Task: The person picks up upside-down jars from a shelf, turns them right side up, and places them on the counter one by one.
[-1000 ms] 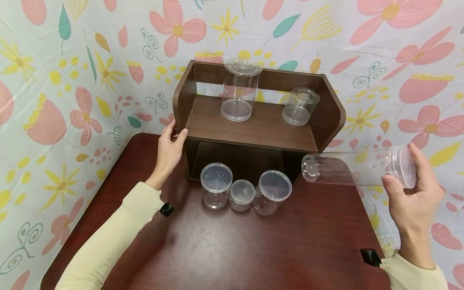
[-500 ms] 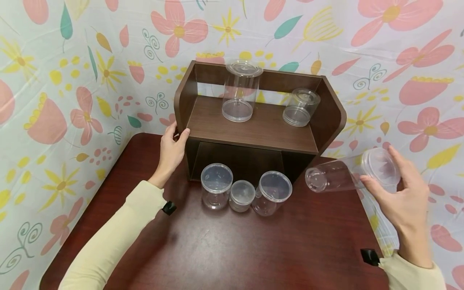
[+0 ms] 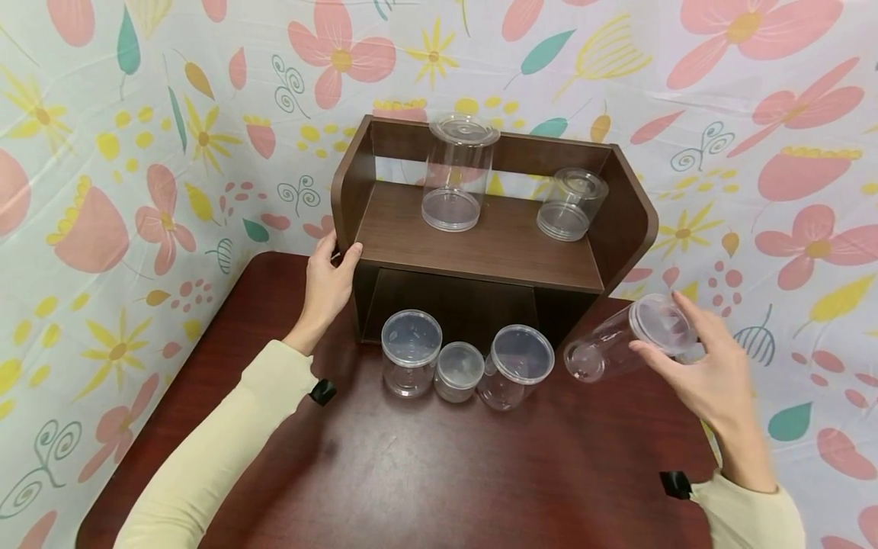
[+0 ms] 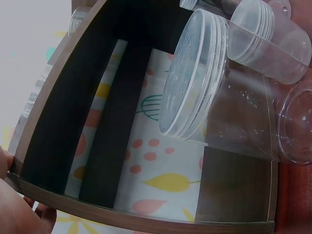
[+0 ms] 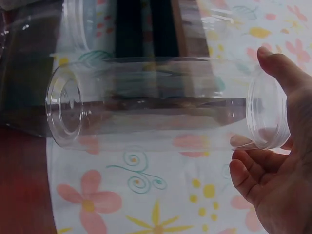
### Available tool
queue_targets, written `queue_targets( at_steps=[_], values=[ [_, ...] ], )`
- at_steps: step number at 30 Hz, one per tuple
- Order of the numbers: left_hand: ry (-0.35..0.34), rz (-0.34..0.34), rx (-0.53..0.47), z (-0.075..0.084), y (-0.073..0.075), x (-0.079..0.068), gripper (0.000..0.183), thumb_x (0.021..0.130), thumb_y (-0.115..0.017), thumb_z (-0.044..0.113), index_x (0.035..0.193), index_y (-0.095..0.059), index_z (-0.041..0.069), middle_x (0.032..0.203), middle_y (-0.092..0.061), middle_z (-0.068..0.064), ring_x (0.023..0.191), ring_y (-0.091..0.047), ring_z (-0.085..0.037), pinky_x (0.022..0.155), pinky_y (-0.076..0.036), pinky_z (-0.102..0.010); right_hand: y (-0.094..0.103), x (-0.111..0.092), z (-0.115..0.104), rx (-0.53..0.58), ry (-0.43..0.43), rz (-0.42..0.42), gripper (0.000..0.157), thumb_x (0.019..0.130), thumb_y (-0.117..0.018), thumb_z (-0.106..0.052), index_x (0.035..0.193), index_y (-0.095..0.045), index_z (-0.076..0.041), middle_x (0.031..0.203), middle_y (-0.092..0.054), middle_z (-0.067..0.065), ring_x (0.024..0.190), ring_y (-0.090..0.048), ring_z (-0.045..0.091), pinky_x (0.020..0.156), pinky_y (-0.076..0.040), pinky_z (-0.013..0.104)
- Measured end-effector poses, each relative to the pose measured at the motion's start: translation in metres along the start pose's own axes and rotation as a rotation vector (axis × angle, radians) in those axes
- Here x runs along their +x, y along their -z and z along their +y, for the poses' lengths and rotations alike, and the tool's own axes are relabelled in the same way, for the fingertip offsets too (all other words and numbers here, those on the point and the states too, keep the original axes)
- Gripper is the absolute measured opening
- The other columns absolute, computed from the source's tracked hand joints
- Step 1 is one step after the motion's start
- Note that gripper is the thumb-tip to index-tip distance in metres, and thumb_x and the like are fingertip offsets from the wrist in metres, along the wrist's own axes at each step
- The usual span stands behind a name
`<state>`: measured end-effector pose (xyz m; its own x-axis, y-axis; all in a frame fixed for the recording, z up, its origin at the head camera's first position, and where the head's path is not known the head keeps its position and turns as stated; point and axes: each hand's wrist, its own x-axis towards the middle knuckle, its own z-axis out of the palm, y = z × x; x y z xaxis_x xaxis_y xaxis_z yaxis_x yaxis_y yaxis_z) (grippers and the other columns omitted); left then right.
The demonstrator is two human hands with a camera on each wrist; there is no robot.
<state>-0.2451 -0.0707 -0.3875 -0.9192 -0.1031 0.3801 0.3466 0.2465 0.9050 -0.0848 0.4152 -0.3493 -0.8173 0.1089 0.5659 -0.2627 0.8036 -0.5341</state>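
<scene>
My right hand (image 3: 713, 370) grips a tall clear plastic jar (image 5: 161, 105) by its lidded end, thumb on one side and fingers on the other. In the head view the jar tilts, its base pointing down and left over the table's right part. My left hand (image 3: 329, 282) holds the left side panel of a brown two-tier shelf (image 3: 473, 248), thumb at the front edge. In front of the shelf stand a lidded jar (image 3: 410, 351), a small jar (image 3: 458, 372) and another lidded jar (image 3: 517, 366), close together in a row.
On the upper shelf level, a tall clear jar (image 3: 454, 175) and a shorter clear jar (image 3: 571, 206) stand upside down. The dark red table (image 3: 439, 473) reaches toward me. Behind it hangs a flower-patterned curtain (image 3: 226, 91).
My right hand has brought the tall jar left and lower, from level to tilted with its base down. My left hand stays on the shelf's side panel.
</scene>
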Motion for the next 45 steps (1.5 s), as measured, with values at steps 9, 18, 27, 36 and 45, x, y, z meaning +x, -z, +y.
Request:
queue_targets(
  at_steps=[9, 18, 27, 36, 45],
  values=[
    [0.03, -0.01, -0.026, 0.001, 0.0, 0.001, 0.044, 0.104, -0.061, 0.016, 0.145, -0.055, 0.001, 0.14, -0.056, -0.02, 0.132, -0.055, -0.027, 0.11, -0.046, -0.041, -0.027, -0.008, 0.008, -0.013, 0.025, -0.025, 0.091, 0.063, -0.096, -0.008, 0.146, -0.059, -0.005, 0.117, -0.065, 0.021, 0.1, -0.048, 0.007, 0.081, -0.031, 0.013],
    [0.035, -0.007, -0.004, 0.002, 0.001, 0.0, 0.043, 0.104, -0.061, 0.018, 0.144, -0.057, 0.002, 0.136, -0.057, -0.02, 0.128, -0.057, -0.027, 0.108, -0.048, -0.042, -0.045, -0.018, 0.016, -0.023, -0.023, -0.111, 0.092, 0.068, -0.097, -0.017, 0.149, -0.056, -0.008, 0.133, -0.065, 0.021, 0.118, -0.055, 0.036, 0.094, -0.034, 0.018],
    [0.032, -0.014, 0.001, 0.001, 0.001, 0.0, 0.044, 0.105, -0.061, 0.019, 0.145, -0.056, 0.002, 0.139, -0.057, -0.019, 0.13, -0.056, -0.028, 0.109, -0.047, -0.043, -0.06, -0.029, 0.026, -0.018, -0.032, -0.145, 0.091, 0.07, -0.096, -0.018, 0.15, -0.054, -0.008, 0.129, -0.062, 0.021, 0.108, -0.055, 0.032, 0.08, -0.036, 0.029],
    [0.035, -0.008, -0.007, 0.003, 0.001, 0.0, 0.043, 0.105, -0.061, 0.018, 0.145, -0.057, 0.004, 0.137, -0.056, -0.019, 0.128, -0.056, -0.027, 0.108, -0.047, -0.042, -0.074, -0.037, 0.032, -0.027, -0.041, -0.168, 0.09, 0.072, -0.096, -0.022, 0.149, -0.054, -0.004, 0.125, -0.064, 0.021, 0.108, -0.055, 0.032, 0.081, -0.038, 0.036],
    [0.027, -0.007, -0.012, 0.002, 0.0, 0.0, 0.042, 0.105, -0.061, 0.016, 0.145, -0.056, 0.002, 0.138, -0.056, -0.02, 0.129, -0.056, -0.029, 0.108, -0.048, -0.045, -0.084, -0.042, 0.038, -0.015, -0.025, -0.166, 0.089, 0.071, -0.096, -0.019, 0.147, -0.054, 0.0, 0.125, -0.065, 0.022, 0.108, -0.055, 0.033, 0.081, -0.038, 0.036]
  ],
)
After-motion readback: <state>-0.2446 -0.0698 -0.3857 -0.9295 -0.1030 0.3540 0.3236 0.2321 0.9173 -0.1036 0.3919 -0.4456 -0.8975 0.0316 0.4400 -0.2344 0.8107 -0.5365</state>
